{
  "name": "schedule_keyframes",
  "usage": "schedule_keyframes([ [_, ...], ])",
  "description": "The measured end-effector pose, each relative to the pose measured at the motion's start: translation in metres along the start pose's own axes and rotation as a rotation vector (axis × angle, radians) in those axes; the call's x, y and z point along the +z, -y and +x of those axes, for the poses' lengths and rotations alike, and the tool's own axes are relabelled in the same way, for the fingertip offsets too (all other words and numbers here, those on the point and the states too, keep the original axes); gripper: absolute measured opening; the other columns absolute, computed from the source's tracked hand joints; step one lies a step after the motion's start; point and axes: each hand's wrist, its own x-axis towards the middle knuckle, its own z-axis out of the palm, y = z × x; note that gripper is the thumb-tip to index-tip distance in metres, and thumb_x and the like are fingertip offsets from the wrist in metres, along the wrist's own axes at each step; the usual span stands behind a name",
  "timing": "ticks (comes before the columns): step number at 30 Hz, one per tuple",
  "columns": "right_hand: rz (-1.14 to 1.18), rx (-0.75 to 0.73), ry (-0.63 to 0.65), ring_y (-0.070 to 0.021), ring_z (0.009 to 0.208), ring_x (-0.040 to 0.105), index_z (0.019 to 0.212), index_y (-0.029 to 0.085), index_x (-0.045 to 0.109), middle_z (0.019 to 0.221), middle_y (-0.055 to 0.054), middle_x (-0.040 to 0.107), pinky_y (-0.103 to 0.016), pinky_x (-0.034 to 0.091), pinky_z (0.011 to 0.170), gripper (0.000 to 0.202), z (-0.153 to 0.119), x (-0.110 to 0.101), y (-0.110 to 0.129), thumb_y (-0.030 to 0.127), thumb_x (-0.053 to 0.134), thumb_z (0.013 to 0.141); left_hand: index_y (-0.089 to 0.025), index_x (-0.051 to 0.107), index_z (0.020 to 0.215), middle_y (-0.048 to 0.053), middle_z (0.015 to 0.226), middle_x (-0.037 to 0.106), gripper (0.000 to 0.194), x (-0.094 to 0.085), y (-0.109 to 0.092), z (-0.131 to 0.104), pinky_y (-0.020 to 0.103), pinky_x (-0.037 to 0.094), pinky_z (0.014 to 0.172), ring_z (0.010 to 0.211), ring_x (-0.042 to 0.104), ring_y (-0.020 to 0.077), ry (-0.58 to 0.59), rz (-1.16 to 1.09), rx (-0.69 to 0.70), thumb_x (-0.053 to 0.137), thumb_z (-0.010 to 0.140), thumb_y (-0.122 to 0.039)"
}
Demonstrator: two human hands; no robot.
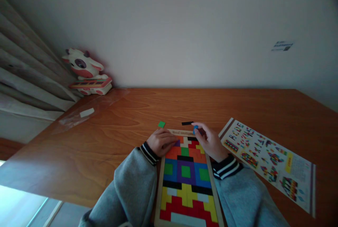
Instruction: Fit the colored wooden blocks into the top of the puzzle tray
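Note:
A wooden tray puzzle (160,195) lies lengthwise in front of me, filled with coloured block pieces in red, yellow, blue, green, orange, purple and black. Between the thumb and fingers of my right hand (210,141) is a small blue puzzle piece (195,129), held over the tray's upper right corner. My left hand (161,141) rests on the upper left corner, its fingers stretched loosely over the rim and the pieces there. Beyond the top rim lie a green square piece (161,124) and a black bar piece (187,123).
On the right lies a printed sheet with colourful block designs (269,163). A cow-shaped toy with a keyboard (89,73) stands at the back left by the curtain (29,72). Clear plastic wrapping with a white label (87,112) lies on the wooden table (105,142), against the wall.

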Motion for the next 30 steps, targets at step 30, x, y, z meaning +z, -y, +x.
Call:
schedule_keyframes([
  [30, 0.280, 0.153, 0.064, -0.0206, 0.087, 0.069, 0.109, 0.024, 0.062, 0.092, -0.005, 0.070, -0.038, 0.057, 0.080, 0.030, -0.001, 0.011, 0.001, 0.039, 0.064, 0.082, -0.019, 0.065, 0.113, 0.008, 0.104, 0.073, 0.030, 0.003, -0.010, 0.001, 0.037, 0.050, 0.089, 0.101, 0.065, 0.0219, 0.054, -0.050, 0.018, 0.057, 0.087, -0.030],
])
